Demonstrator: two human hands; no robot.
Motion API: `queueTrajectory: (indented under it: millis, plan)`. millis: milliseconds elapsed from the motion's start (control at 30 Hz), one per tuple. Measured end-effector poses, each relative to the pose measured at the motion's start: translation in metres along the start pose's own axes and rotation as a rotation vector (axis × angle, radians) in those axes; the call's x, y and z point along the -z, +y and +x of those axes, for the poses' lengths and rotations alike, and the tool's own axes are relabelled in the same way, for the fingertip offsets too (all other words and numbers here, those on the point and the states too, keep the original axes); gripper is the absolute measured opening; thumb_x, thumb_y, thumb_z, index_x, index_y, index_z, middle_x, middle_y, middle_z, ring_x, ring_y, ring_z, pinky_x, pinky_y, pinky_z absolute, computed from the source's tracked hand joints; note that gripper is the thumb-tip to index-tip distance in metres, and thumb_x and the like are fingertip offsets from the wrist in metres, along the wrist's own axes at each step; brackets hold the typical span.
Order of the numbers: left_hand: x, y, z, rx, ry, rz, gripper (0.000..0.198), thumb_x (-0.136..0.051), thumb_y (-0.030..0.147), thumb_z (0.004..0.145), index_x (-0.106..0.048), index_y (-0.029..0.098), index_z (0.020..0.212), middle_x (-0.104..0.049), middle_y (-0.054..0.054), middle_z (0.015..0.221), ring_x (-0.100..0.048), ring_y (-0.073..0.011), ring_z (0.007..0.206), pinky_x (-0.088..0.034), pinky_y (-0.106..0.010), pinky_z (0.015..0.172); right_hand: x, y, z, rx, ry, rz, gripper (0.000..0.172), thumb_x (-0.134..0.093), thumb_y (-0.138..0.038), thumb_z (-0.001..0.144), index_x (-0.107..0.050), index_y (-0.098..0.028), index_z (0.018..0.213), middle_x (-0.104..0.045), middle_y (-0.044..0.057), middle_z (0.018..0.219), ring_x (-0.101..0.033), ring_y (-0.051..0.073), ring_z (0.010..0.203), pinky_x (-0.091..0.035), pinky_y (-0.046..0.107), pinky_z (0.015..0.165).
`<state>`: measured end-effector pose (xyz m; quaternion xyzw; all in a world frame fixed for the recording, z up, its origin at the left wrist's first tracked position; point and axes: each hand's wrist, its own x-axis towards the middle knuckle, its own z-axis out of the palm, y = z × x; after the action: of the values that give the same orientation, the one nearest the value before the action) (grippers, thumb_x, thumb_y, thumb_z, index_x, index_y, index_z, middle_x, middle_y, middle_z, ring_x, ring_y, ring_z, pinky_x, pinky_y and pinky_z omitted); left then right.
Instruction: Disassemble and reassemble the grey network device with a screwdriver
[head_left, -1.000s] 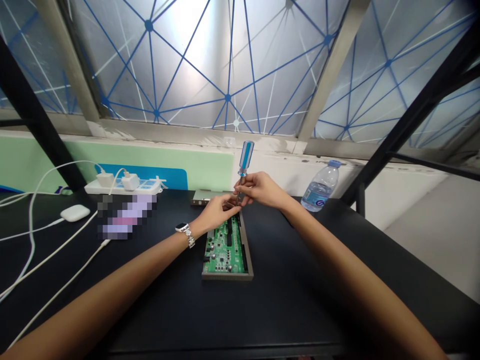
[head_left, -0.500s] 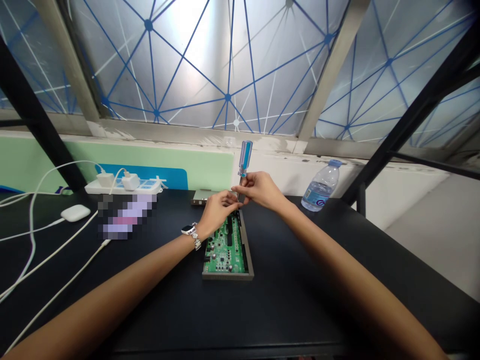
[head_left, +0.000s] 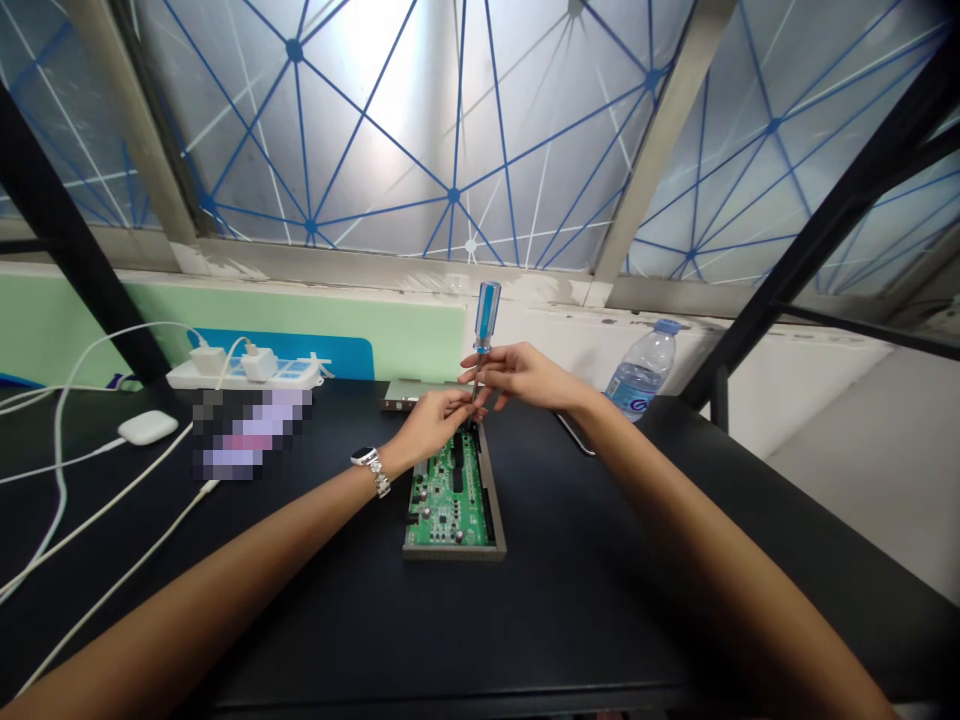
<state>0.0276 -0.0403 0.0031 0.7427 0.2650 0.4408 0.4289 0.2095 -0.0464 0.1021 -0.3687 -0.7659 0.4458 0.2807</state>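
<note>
A screwdriver (head_left: 487,312) with a blue and clear handle stands nearly upright over the far end of a green circuit board (head_left: 446,515). The board lies inside a shallow grey metal casing (head_left: 496,530) on the dark table. Low on the shaft, close to the board, my left hand (head_left: 433,428) pinches with thumb and fingers; its wrist wears a watch (head_left: 367,460). My right hand (head_left: 529,375) has its fingers around the shaft just below the handle, a little loosely. The screwdriver's tip is hidden by my left fingers.
Behind my left hand lies a flat metal part (head_left: 409,392). A water bottle (head_left: 643,370) stands back right, near a thin object with a light edge (head_left: 576,436) partly under my right forearm. At left are a power strip (head_left: 292,375), a white case (head_left: 148,428) and cables.
My right fingers have loosened and spread around the shaft. My left hand has shifted slightly left. The thin light-edged object has come into view beside my right forearm.
</note>
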Motion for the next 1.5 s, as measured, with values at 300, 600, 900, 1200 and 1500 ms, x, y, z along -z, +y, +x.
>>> queueTrajectory:
  millis: [300,600,900,1200,1500]
  plan:
    - [-0.004,0.000,-0.002,-0.043,0.106,0.076,0.025,-0.066,0.032,0.088,-0.064,0.016,0.107,-0.072,-0.009,0.100,-0.069,-0.0208,0.094,-0.054,-0.035,0.086,-0.001,0.007,0.004,0.015,0.139,-0.104,0.018,-0.066,-0.028,0.082,-0.066,-0.013,0.092,-0.075,0.007,0.078,-0.073,0.018,0.060,-0.053,0.025,0.052]
    - [-0.010,0.000,-0.004,-0.023,0.293,0.199,0.027,-0.076,0.039,0.078,-0.059,0.018,0.083,-0.067,-0.002,0.076,-0.066,-0.0181,0.073,-0.050,-0.029,0.067,-0.008,0.008,0.005,0.036,0.274,-0.178,0.026,-0.073,-0.039,0.077,-0.060,-0.017,0.074,-0.067,0.002,0.064,-0.068,0.017,0.051,-0.049,0.026,0.048]
    - [-0.007,-0.003,-0.002,0.020,0.243,0.063,0.018,-0.075,0.030,0.079,-0.065,0.015,0.082,-0.072,-0.006,0.079,-0.070,-0.0208,0.076,-0.054,-0.032,0.072,-0.014,0.012,0.006,0.084,0.385,-0.302,0.034,-0.073,-0.046,0.078,-0.055,-0.018,0.070,-0.064,0.001,0.061,-0.065,0.015,0.050,-0.049,0.027,0.053]
    - [0.000,-0.002,-0.001,0.047,0.067,-0.023,0.017,-0.063,0.026,0.088,-0.071,0.012,0.094,-0.076,-0.011,0.095,-0.073,-0.0242,0.091,-0.056,-0.037,0.087,-0.006,0.003,0.002,0.020,0.078,-0.081,0.039,-0.066,-0.040,0.086,-0.062,-0.011,0.114,-0.073,0.009,0.089,-0.072,0.017,0.067,-0.053,0.026,0.054]
    - [0.003,-0.003,0.000,-0.001,-0.041,0.045,0.024,-0.054,0.029,0.095,-0.070,0.014,0.105,-0.074,-0.012,0.105,-0.070,-0.0251,0.102,-0.053,-0.040,0.094,-0.001,0.005,0.002,0.001,0.065,-0.024,0.028,-0.064,-0.031,0.087,-0.066,-0.011,0.107,-0.076,0.012,0.099,-0.074,0.018,0.065,-0.058,0.027,0.058]
